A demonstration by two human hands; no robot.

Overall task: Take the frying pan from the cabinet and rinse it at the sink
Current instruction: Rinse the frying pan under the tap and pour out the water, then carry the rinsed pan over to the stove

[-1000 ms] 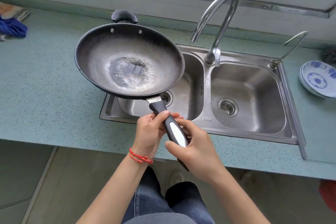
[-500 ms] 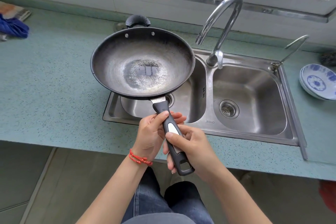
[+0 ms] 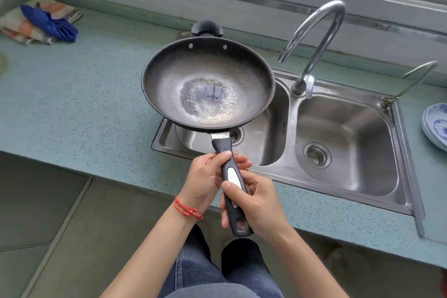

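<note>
Frying pan (image 3: 208,87): held level over the left basin of the sink (image 3: 348,128), dark bowl facing up, worn patch at its centre.
Handle (image 3: 231,176): pointing back toward the body, gripped in both hands.
Left hand (image 3: 205,176): fingers wrapped round the upper handle, thumb on top.
Right hand (image 3: 256,201): fingers curled round the lower handle.
Faucet (image 3: 314,43): spout just right of the pan rim, seemingly dry.
Worktop (image 3: 79,94): cloths (image 3: 41,22) far left, blue-and-white bowls (image 3: 436,126) at right edge.
</note>
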